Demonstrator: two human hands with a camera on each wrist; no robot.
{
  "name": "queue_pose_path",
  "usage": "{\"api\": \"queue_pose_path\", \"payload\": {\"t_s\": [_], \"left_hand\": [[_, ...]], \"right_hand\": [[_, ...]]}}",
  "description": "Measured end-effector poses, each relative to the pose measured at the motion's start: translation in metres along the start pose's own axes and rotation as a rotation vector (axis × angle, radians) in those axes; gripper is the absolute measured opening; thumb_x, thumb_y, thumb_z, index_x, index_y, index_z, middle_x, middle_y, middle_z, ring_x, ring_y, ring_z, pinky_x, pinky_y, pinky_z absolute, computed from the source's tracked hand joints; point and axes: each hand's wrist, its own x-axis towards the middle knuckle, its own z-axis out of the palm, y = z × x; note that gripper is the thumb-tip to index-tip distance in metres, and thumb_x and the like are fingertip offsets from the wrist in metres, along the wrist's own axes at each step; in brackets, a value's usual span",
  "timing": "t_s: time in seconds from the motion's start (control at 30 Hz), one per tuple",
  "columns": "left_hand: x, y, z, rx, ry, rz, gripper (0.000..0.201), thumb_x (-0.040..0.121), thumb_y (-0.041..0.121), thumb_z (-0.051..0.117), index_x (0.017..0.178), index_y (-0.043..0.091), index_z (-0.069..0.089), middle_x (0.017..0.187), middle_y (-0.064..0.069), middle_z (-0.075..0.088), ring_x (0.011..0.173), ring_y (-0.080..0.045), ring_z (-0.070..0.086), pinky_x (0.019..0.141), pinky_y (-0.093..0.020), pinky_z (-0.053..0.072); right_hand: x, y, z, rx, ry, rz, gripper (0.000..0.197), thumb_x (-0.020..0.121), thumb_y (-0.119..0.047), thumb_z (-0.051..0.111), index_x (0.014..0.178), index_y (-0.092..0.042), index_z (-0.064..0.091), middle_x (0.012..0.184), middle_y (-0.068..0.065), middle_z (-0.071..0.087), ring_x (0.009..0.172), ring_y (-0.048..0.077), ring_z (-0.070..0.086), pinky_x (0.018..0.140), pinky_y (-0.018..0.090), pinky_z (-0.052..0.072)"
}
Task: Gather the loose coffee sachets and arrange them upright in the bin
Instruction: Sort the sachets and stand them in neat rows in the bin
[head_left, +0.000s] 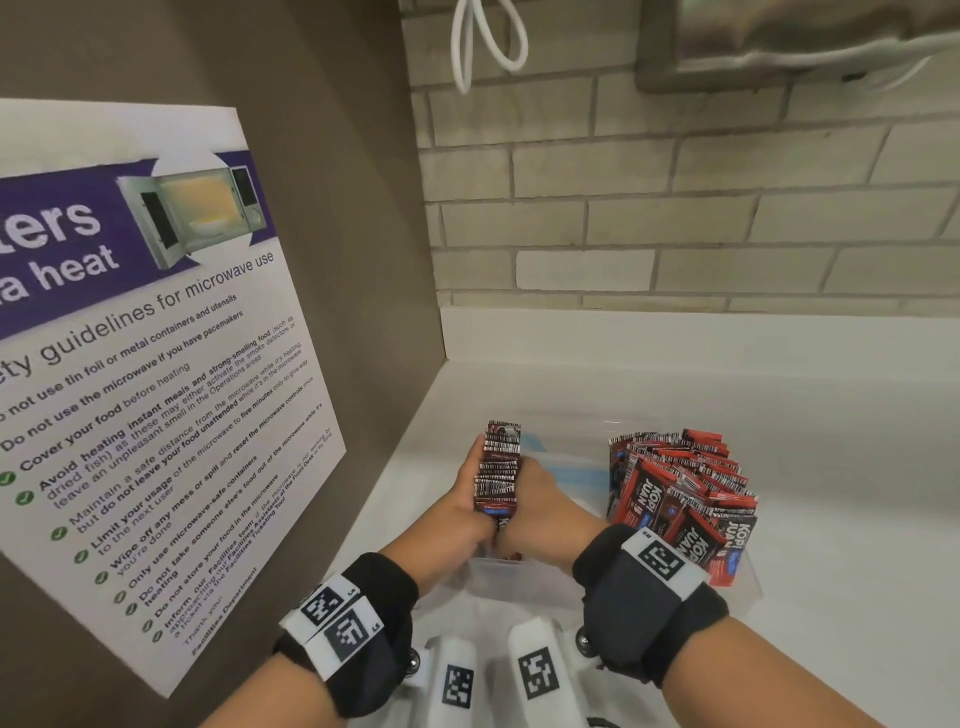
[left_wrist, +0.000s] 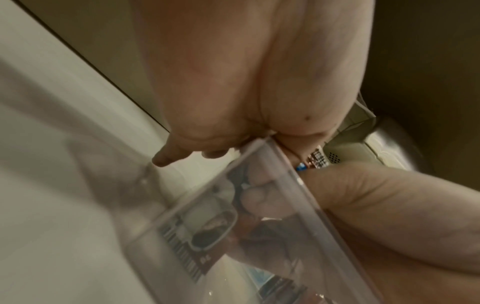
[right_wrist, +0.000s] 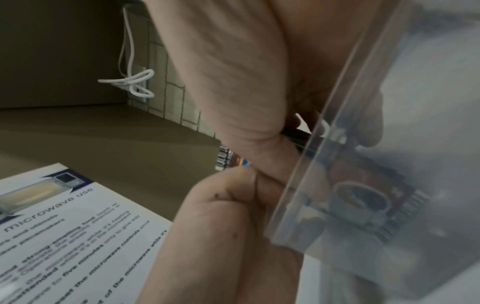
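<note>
Though squeezed between hands, barcode-edged sachets upright.

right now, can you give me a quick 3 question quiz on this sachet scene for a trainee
1. True or false: the stack of sachets is gripped between the left hand and the right hand.
2. Where do the other sachets stand in the clear bin? A) right side B) left side C) outside it on the counter
3. What appliance does the poster on the side wall show?

Key: 1 true; 2 A; 3 a microwave, door open.
</note>
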Motion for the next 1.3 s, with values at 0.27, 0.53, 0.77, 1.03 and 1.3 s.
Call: {"api": "queue_pose_path", "payload": {"t_s": [0.27,0.53,0.77,1.03,1.3], "left_hand": [[0.006,-0.001,-0.003,-0.090,0.071,-0.010,0.086,0.083,-0.022,0.034,0.151,0.027,0.013,0.124,0.001,0.055,0.098,-0.008,0.061,0.078,-0.017,0.050],[-0.001,0.002,-0.001,-0.061,0.040,-0.034,0.089,0.081,-0.021,0.032,0.149,0.033,0.012,0.121,0.005,0.056,0.105,-0.018,0.058,0.094,-0.036,0.046],[0.004,0.007,0.004,-0.093,0.091,-0.055,0.098,0.062,-0.007,0.041,0.150,0.029,0.019,0.123,-0.010,0.059,0.099,-0.027,0.056,0.085,-0.039,0.042],[0.003,0.009,0.005,-0.066,0.092,-0.054,0.087,0.078,-0.019,0.033,0.149,0.029,0.021,0.106,-0.006,0.062,0.090,-0.021,0.055,0.077,-0.031,0.043],[-0.002,-0.001,0.001,-0.051,0.036,-0.019,0.095,0.080,-0.025,0.037,0.149,0.033,0.007,0.119,0.009,0.057,0.103,-0.014,0.062,0.091,-0.039,0.048]], "right_hand": [[-0.001,0.006,-0.012,0.211,-0.010,0.093,0.059,0.074,0.000,0.069,0.122,-0.004,0.036,0.114,0.014,0.054,0.090,0.018,0.058,0.062,0.021,0.047],[-0.004,0.001,-0.013,0.216,-0.043,0.124,0.066,0.062,-0.005,0.073,0.120,-0.004,0.040,0.109,0.016,0.055,0.080,0.016,0.055,0.052,0.019,0.042],[0.000,-0.004,-0.005,0.172,-0.059,0.111,0.064,0.056,-0.007,0.058,0.117,0.001,0.041,0.115,0.022,0.053,0.085,0.028,0.054,0.061,0.031,0.050],[0.003,0.000,-0.014,0.176,-0.052,0.172,0.047,0.074,0.006,0.056,0.118,-0.002,0.042,0.109,0.017,0.057,0.090,0.027,0.061,0.069,0.036,0.057],[0.025,0.022,-0.003,-0.026,-0.053,0.122,0.095,0.028,-0.030,0.071,0.118,-0.010,0.045,0.114,0.012,0.054,0.091,0.027,0.058,0.060,0.030,0.051]]}}
